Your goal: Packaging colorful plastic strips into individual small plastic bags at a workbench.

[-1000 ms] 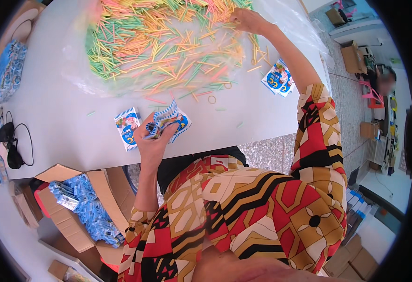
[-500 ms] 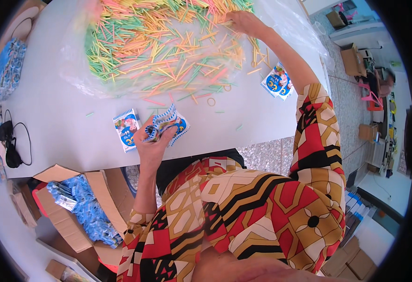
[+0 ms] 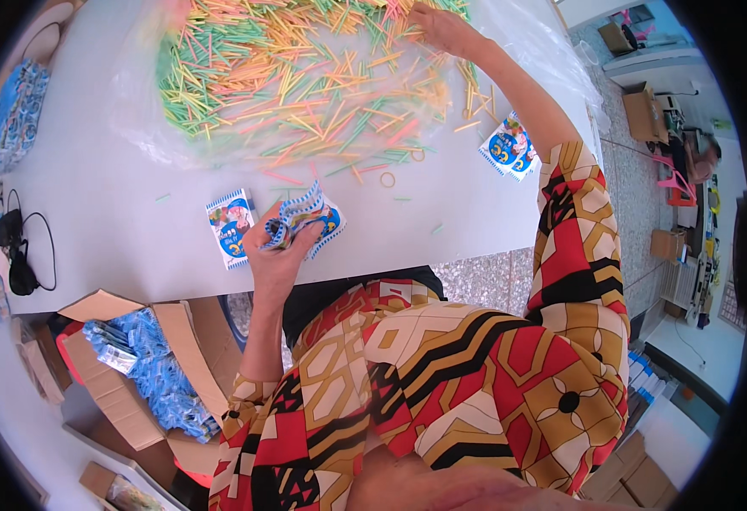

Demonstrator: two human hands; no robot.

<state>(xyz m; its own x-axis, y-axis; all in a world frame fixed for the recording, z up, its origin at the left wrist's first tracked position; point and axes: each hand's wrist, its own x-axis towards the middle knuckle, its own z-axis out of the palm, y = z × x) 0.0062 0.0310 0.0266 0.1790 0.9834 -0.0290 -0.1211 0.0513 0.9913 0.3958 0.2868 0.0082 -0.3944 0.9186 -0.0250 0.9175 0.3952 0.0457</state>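
My left hand (image 3: 278,255) is wrapped round a bunch of blue-and-white printed packets (image 3: 305,209), pressed and curved between thumb and fingers near the table's front edge. Just left of it, another such packet (image 3: 231,228) lies flat. My right arm is stretched far across the table. At the right edge of a big heap of thin coloured sticks (image 3: 288,64), in pink, green, yellow and orange, my right hand (image 3: 443,30) has its fingers bent together among the sticks. What those fingertips pinch, if anything, is too small to make out.
Clear plastic sheeting (image 3: 531,60) spreads around the heap. Two or so packets (image 3: 509,149) lie under my right forearm, with rubber bands (image 3: 388,180) nearby. An open carton of blue packets (image 3: 148,375) stands at lower left. A black strapped item (image 3: 20,260) lies on the left.
My right hand has shifted slightly up and left along the heap's edge. The left hand keeps its hold on the packets. The view has moved a little.
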